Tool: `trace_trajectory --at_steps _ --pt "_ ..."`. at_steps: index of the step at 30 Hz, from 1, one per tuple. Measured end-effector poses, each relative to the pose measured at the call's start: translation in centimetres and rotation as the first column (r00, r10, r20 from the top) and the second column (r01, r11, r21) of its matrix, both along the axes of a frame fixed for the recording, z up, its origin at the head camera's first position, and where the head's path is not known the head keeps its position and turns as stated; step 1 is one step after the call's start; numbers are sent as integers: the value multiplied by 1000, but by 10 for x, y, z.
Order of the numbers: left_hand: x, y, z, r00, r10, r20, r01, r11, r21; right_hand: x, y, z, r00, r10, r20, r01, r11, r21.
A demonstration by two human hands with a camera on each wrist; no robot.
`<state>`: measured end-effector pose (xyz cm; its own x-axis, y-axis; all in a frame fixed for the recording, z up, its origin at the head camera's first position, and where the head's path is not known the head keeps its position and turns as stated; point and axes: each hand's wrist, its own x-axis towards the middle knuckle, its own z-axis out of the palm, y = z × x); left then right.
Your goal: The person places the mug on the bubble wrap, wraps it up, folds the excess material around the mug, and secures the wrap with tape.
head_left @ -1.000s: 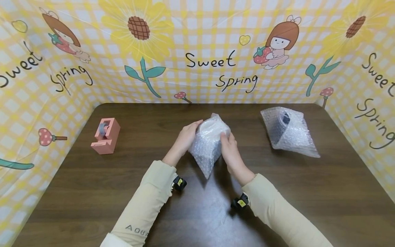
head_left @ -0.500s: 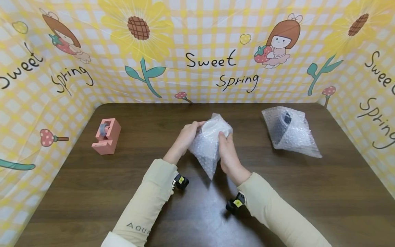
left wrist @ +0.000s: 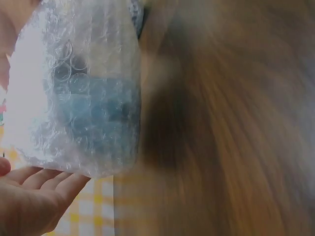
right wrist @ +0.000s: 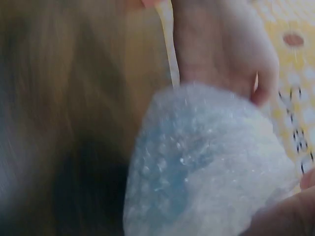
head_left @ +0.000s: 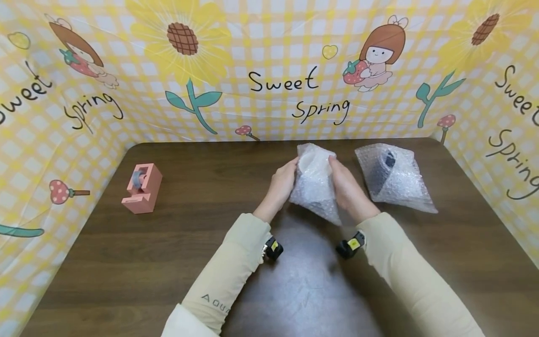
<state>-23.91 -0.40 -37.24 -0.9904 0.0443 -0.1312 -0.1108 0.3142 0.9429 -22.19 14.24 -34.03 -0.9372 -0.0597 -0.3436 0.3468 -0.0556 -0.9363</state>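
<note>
Both hands hold a bubble-wrapped package (head_left: 313,185) above the middle of the table, its narrow corner pointing down and to the right. My left hand (head_left: 283,183) grips its left side, and my right hand (head_left: 348,191) grips the right side near the top. Through the clear wrap in the left wrist view, something blue shows inside the package (left wrist: 93,108); its kind cannot be told. Beneath the package's edge in that view lie the fingers of the left hand (left wrist: 37,199). The right wrist view is blurred, with the right hand (right wrist: 288,214) at the lower right corner.
Close by on the right lies a second bubble-wrapped package (head_left: 397,180) with a dark rolled item inside. A pink tape dispenser (head_left: 145,189) stands at the left of the brown wooden table (head_left: 189,262). Yellow checked cloth (head_left: 269,42) walls the back and sides.
Both hands have moved right with the package and raised it slightly. It has turned, so its narrow corner now points more to the right. The second package and tape dispenser stay put.
</note>
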Motion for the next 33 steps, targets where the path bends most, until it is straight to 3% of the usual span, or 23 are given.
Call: trace_trajectory --at_steps 6,11,17,22,26,33 --pt "0 25 -1 1000 -5 16 5 998 56 -16 32 6 990 126 70 -137 968 208" --pt "1 39 -5 999 -19 30 17 996 82 -25 49 5 984 134 119 -166 934 317" --pt "2 46 -10 999 -26 47 20 993 120 -30 61 -1 981 146 125 -183 912 368" --pt "3 47 -9 997 -59 52 53 992 115 -29 67 -2 981 131 140 -174 917 360" --pt "3 46 -10 994 -89 58 81 989 125 -29 68 -3 979 141 144 -187 904 384" --pt "3 43 -10 993 -99 68 84 978 192 -32 68 -5 980 136 146 -186 889 418"
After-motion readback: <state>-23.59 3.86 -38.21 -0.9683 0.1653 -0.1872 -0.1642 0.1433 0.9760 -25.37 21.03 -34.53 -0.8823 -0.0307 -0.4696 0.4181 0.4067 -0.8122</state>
